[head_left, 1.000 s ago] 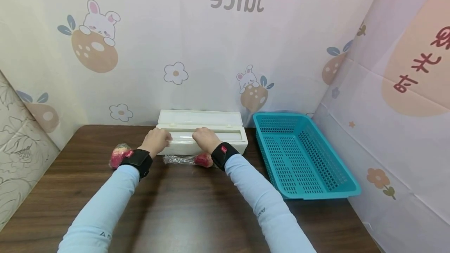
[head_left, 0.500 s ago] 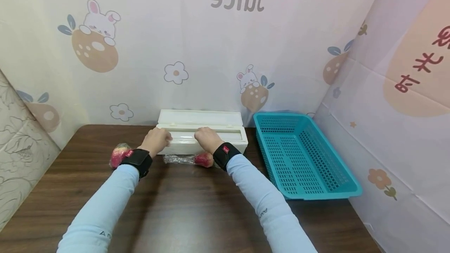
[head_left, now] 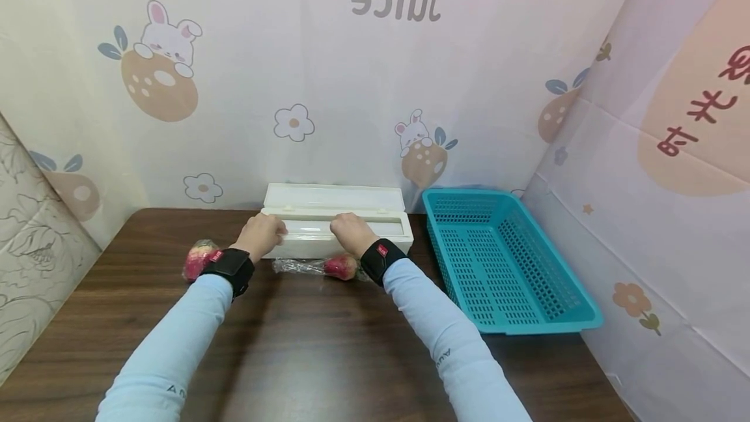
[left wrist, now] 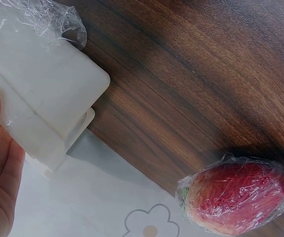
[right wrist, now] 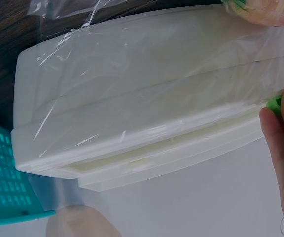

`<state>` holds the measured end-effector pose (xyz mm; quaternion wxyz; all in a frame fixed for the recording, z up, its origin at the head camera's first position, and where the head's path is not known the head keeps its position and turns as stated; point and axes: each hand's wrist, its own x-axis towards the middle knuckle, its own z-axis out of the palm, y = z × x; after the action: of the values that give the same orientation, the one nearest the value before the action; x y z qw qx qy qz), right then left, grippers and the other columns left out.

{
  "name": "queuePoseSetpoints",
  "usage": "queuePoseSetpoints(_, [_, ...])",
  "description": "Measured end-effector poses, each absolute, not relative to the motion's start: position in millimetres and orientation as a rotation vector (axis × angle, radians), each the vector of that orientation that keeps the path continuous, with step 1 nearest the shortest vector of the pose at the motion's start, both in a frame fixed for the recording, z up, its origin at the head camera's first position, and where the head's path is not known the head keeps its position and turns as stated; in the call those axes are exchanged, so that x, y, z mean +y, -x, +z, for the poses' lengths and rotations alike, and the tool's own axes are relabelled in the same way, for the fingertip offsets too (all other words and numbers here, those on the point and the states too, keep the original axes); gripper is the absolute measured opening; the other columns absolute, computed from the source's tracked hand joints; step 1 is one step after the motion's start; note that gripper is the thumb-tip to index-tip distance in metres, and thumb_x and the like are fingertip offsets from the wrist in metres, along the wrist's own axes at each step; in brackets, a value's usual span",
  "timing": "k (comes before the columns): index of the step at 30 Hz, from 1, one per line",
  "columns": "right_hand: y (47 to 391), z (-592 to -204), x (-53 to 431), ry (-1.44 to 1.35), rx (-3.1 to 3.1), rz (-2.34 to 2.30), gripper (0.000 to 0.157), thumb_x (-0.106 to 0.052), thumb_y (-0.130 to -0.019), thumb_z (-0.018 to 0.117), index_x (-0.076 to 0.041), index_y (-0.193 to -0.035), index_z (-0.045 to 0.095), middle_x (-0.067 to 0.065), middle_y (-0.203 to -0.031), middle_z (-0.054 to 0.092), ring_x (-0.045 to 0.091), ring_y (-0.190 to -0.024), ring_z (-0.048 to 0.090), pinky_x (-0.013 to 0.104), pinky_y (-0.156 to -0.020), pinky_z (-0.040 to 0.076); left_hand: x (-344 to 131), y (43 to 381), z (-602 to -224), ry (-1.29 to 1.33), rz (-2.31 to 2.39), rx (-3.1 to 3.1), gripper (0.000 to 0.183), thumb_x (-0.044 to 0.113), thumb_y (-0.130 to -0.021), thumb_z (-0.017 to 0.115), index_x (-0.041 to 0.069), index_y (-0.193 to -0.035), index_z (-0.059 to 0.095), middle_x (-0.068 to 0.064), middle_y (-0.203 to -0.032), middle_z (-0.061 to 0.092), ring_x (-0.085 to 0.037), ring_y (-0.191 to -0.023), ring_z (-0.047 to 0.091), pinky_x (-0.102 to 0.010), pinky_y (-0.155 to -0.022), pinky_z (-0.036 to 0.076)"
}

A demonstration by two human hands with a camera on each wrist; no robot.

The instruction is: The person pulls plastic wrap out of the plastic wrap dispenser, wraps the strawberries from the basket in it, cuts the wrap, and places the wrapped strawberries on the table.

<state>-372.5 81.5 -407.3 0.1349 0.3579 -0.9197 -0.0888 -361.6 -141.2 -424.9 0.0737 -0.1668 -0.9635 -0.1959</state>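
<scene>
A white cling film dispenser [head_left: 301,251] stands at the back of the table with its lid [head_left: 334,197] raised. My left hand [head_left: 258,234] grips its left end, the thumb on the front edge in the left wrist view. My right hand [head_left: 354,234] pinches a small green slide cutter [right wrist: 275,104] on the dispenser's edge. Clear film [right wrist: 78,39] drapes over the front face. Just before the dispenser lies a red and yellow peach-like fruit [head_left: 340,267] with bunched film beside it. A second such fruit [left wrist: 240,195], wrapped in film, lies left of my left hand.
A turquoise plastic basket [head_left: 527,329] stands at the right, close beside the dispenser. The brown wooden table [head_left: 305,357] ends at a printed cloth backdrop [head_left: 293,51] behind the dispenser and along the right side.
My right hand has slid a short way to the right along the dispenser's edge, uncovering more of the fruit in front. The left hand has stayed in place.
</scene>
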Motion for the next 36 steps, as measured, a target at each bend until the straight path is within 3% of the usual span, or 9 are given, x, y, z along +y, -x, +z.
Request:
queuePoseSetpoints(16, [374.3, -409.5, 107.8, -1.045, -2.631, -0.246, 0.02, 0.007, -0.079, 0.055, -0.008, -0.073, 0.066, 0.004, -0.076, 0.066, 0.02, -0.076, 0.062, 0.032, -0.069, 0.049, -141.9, 362.4, -424.2, 0.508, -0.581, -2.875, 0.015, 0.002, -0.077, 0.068, 0.0, -0.092, 0.071, -0.017, -0.095, 0.069, -0.035, -0.088, 0.063, -0.047, -0.077, 0.049])
queuePoseSetpoints(31, [375.0, -400.0, 129.3, -1.031, -2.762, -0.327, 0.021, 0.004, -0.086, 0.054, -0.008, -0.072, 0.063, 0.006, -0.075, 0.065, 0.02, -0.075, 0.06, 0.031, -0.063, 0.041, -140.1, 362.7, -423.1, 0.49, -0.585, -2.903, 0.014, 0.002, -0.078, 0.068, 0.0, -0.091, 0.071, -0.018, -0.095, 0.068, -0.035, -0.09, 0.061, -0.047, -0.079, 0.048])
queuePoseSetpoints(36, [375.7, -398.7, 136.0, -1.051, -2.753, -0.324, 0.026, 0.005, -0.085, 0.053, -0.01, -0.064, 0.057, 0.006, -0.069, 0.062, 0.019, -0.068, 0.057, 0.03, -0.059, 0.038, -140.1, 362.7, -423.8, 0.486, -0.597, -2.904, 0.014, 0.002, -0.078, 0.067, 0.0, -0.092, 0.071, -0.018, -0.096, 0.068, -0.035, -0.09, 0.061, -0.047, -0.079, 0.048])
